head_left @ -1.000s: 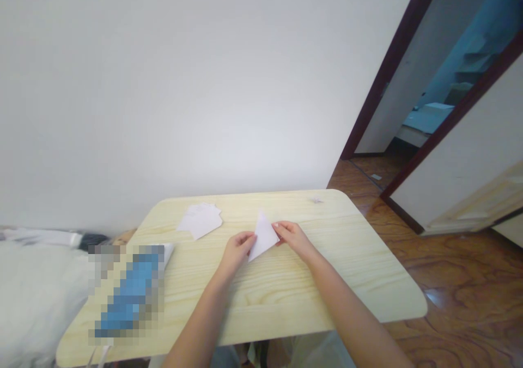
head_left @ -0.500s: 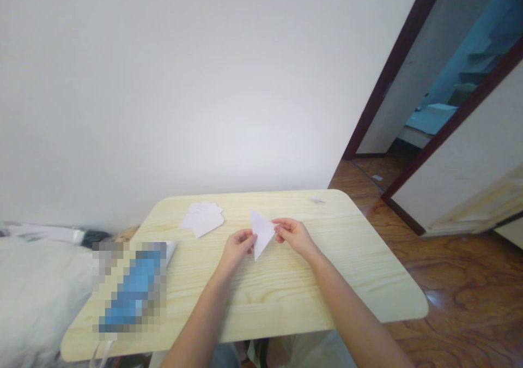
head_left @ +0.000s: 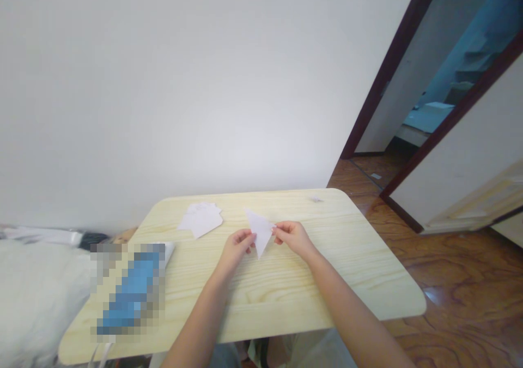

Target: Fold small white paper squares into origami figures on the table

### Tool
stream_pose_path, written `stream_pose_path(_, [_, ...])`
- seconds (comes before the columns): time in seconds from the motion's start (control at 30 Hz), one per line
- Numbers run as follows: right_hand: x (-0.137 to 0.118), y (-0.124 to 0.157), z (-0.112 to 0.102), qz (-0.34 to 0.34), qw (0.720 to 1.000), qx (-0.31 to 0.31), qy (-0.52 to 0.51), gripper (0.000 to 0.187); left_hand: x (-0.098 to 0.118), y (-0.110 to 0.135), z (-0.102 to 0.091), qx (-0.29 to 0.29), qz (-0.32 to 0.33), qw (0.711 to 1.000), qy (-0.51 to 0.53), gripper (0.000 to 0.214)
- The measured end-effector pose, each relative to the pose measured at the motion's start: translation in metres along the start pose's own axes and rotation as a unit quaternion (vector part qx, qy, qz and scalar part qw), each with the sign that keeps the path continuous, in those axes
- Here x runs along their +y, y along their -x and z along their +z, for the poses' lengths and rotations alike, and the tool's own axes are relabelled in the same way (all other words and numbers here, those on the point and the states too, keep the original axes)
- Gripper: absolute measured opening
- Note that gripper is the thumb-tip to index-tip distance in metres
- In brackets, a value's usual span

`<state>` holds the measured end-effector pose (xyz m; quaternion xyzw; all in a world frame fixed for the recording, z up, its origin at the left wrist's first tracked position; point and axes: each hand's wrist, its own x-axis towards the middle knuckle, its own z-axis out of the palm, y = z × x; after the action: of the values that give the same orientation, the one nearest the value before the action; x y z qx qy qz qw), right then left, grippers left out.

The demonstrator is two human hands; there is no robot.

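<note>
Tabletop (head_left: 327, 281) (pale wood grain) below folded paper (head_left: 259, 229), beside white wall (head_left: 204, 84).

1. No text, label, brand, number or sign can be read in this view.
2. The blue-and-white oblong packet (head_left: 133, 291) on the pale pine-grain table (head_left: 261, 297) is pixelated, so any print on it is unreadable.
3. The white folded paper triangle (head_left: 260, 229) and the small stack of white paper sheets (head_left: 200, 219) show no legible marks.
</note>
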<state>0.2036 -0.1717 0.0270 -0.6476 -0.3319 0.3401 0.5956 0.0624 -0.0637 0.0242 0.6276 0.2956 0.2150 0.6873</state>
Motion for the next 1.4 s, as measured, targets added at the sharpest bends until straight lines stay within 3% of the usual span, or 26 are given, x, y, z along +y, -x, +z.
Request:
stream_pose_path(0.63, [-0.004, 0.002, 0.0, -0.02, 0.999, 0.008, 0.036, 0.028, -0.003, -0.001, -0.001, 0.034, 0.012, 0.999, -0.006, 0.032])
stream_pose_path(0.93, [-0.008, 0.004, 0.003, -0.02, 1.0, 0.017, 0.014, 0.03, -0.002, 0.0, -0.002, -0.009, 0.003, 1.0, 0.028, 0.034])
stream_pose_path(1.27, [0.0, 0.003, 0.003, -0.039, 0.998, 0.007, 0.044, 0.025, -0.004, -0.001, -0.003, 0.035, 0.024, 0.999, 0.005, 0.032])
stream_pose_path(1.4, [0.005, 0.004, 0.006, -0.077, 0.993, -0.005, 0.094, 0.016, -0.006, -0.002, -0.002, 0.043, 0.032, 0.999, 0.006, 0.03])
